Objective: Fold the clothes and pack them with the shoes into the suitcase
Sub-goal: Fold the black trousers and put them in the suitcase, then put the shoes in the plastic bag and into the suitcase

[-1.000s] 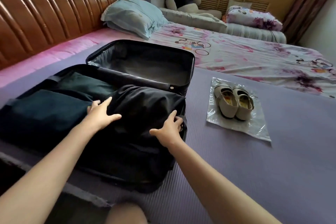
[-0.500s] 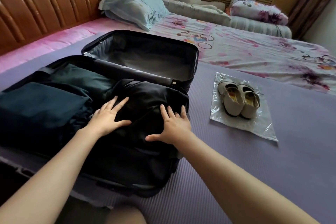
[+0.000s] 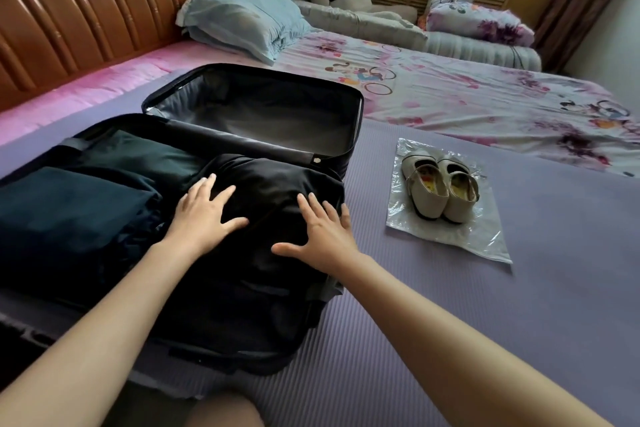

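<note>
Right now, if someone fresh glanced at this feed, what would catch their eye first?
The left hand and right hand press flat on a black garment bulging in the near half of the open suitcase, next to dark teal folded clothes. To the right, a pair of cream shoes sits on a clear plastic bag on the purple mat, not yet packed.
</note>
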{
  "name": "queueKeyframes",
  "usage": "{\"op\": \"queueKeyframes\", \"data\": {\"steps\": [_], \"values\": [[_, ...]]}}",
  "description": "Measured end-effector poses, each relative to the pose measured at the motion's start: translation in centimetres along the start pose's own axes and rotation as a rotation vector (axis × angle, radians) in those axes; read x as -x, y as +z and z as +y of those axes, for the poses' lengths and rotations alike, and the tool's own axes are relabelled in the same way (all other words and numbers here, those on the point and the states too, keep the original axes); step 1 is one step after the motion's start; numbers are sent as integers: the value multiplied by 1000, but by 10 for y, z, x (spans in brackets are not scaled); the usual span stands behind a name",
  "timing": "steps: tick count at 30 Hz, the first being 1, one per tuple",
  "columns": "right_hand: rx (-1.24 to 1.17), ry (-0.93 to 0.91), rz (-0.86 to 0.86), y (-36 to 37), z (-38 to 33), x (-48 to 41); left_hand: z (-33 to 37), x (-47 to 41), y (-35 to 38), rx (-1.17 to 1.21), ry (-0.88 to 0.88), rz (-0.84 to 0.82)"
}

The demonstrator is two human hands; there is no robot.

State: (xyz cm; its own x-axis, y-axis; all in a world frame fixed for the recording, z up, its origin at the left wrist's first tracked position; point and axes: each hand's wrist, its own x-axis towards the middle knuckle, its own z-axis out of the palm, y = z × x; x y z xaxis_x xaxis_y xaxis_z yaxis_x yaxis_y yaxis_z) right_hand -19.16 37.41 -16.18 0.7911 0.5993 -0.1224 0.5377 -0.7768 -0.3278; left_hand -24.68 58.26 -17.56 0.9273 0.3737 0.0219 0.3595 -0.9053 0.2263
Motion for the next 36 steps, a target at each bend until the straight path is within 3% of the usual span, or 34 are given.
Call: {"op": "queueKeyframes", "data": {"steps": [4, 9, 14, 17, 23, 30, 36], "values": [[-267, 89, 248, -19, 36, 11, 47, 4, -9, 261, 81, 106], [-793, 413, 352, -43, 119, 37, 128, 5, -2, 417, 262, 62], [-948, 700, 422, -65, 192, 52, 203, -2, 11, 547, 313, -30], [-1076, 822, 420, -77, 221, 52, 237, -13, 28, 677, 215, -130], [-1166, 934, 404, -82, 268, 32, 290, -48, 71, 1048, -149, -321], [-1304, 959, 372, -89, 305, -16, 347, -99, 112, 1125, -346, -308], [-1166, 934, 304, -69, 327, -50, 369, -151, 154, 952, -343, -296]]}}
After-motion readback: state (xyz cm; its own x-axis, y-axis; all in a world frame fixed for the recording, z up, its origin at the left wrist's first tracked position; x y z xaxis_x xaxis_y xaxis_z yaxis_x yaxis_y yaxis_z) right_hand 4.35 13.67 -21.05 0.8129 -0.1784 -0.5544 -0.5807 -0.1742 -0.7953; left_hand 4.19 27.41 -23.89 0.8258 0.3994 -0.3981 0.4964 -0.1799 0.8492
